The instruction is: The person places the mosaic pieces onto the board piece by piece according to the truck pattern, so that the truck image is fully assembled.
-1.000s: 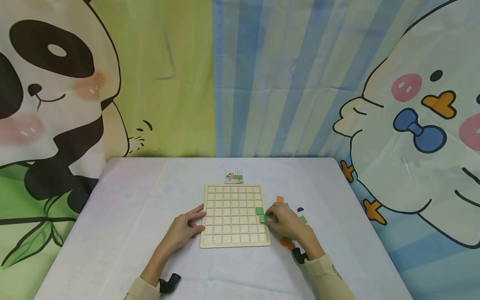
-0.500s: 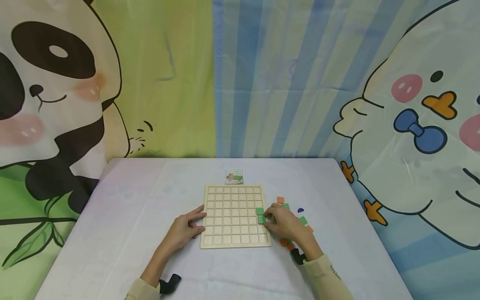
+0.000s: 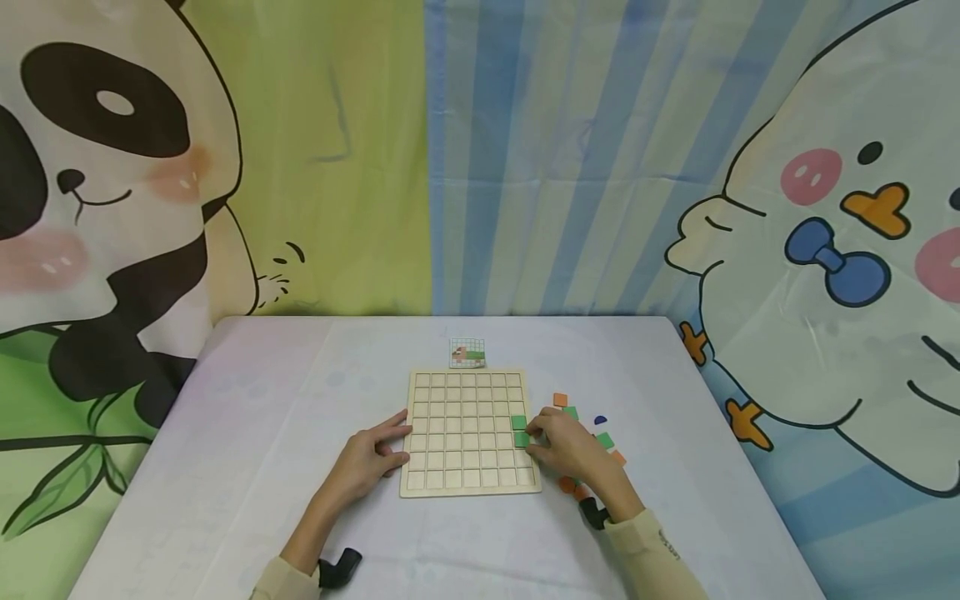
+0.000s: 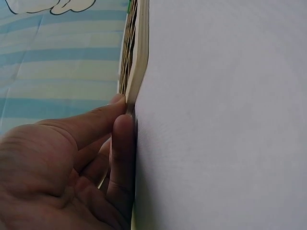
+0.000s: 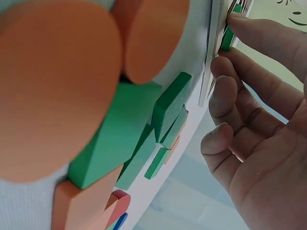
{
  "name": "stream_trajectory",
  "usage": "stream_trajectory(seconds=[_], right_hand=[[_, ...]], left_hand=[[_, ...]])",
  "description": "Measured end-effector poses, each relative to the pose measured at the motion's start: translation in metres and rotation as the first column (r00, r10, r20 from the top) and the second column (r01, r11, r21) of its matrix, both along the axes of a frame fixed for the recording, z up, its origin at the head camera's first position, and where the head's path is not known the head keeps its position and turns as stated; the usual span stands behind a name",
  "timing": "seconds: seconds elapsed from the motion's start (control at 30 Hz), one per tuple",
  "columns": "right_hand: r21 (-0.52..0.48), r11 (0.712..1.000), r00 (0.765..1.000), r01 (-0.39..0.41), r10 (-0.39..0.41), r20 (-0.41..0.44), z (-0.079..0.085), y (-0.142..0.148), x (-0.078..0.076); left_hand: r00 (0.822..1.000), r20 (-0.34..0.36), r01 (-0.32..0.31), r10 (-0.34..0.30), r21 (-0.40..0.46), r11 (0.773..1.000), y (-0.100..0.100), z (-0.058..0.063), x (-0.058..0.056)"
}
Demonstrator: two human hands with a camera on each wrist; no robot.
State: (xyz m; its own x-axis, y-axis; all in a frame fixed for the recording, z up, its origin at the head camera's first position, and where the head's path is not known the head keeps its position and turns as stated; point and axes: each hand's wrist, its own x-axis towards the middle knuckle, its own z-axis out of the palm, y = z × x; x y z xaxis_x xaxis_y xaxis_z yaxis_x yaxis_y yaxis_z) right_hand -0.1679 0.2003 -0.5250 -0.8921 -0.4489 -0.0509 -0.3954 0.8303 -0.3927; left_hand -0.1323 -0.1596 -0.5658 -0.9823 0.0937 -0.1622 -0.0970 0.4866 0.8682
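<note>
The light wooden grid board [image 3: 462,440] lies flat on the white table. My left hand [image 3: 362,457] touches the board's left edge, fingers mostly extended; in the left wrist view its fingertips rest at the rim [image 4: 140,52]. At the opposite side, my right hand [image 3: 576,446] pinches a green square tile [image 3: 521,440], which sits in a cell of the last column. Thumb and index finger are around that green tile [image 5: 228,37] in the right wrist view. A second green square tile [image 3: 519,422] occupies the cell just above it.
A small patterned grid card [image 3: 467,352] lies beyond the board. Loose pieces right of the board include an orange square [image 3: 560,400], a dark blue half-round [image 3: 600,419], a green piece [image 3: 604,440] and orange rounds [image 3: 567,484]. My right hand partly covers them.
My right hand has shifted slightly left, and the pinched green tile has moved from the edge of its cell into line below the other green tile. The left hand has stayed put.
</note>
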Motion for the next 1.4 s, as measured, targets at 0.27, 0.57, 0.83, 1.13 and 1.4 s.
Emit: stream_trajectory(seconds=[0.27, 0.57, 0.83, 1.13, 1.4], right_hand=[[-0.001, 1.000, 1.000, 0.026, -0.026, 0.003, 0.000, 0.000, 0.001], [-0.018, 1.000, 1.000, 0.022, -0.023, -0.017, 0.002, 0.003, 0.001], [-0.016, 1.000, 1.000, 0.006, -0.007, -0.027, 0.001, 0.003, 0.000], [-0.023, 0.998, 0.998, 0.066, -0.065, 0.018, 0.003, 0.009, -0.003], [-0.066, 0.990, 0.993, 0.121, -0.120, 0.020, 0.008, 0.033, -0.009]], left_hand=[[1.000, -0.006, -0.003, 0.003, -0.006, 1.000, -0.001, -0.001, 0.000], [1.000, -0.006, -0.002, 0.002, -0.005, 1.000, 0.000, -0.001, 0.000], [1.000, -0.021, -0.009, 0.009, 0.000, 1.000, 0.000, -0.001, 0.000], [1.000, -0.010, -0.010, 0.010, 0.000, 1.000, 0.001, -0.001, -0.001], [1.000, -0.020, -0.005, 0.005, 0.021, 1.000, 0.000, 0.000, 0.001]])
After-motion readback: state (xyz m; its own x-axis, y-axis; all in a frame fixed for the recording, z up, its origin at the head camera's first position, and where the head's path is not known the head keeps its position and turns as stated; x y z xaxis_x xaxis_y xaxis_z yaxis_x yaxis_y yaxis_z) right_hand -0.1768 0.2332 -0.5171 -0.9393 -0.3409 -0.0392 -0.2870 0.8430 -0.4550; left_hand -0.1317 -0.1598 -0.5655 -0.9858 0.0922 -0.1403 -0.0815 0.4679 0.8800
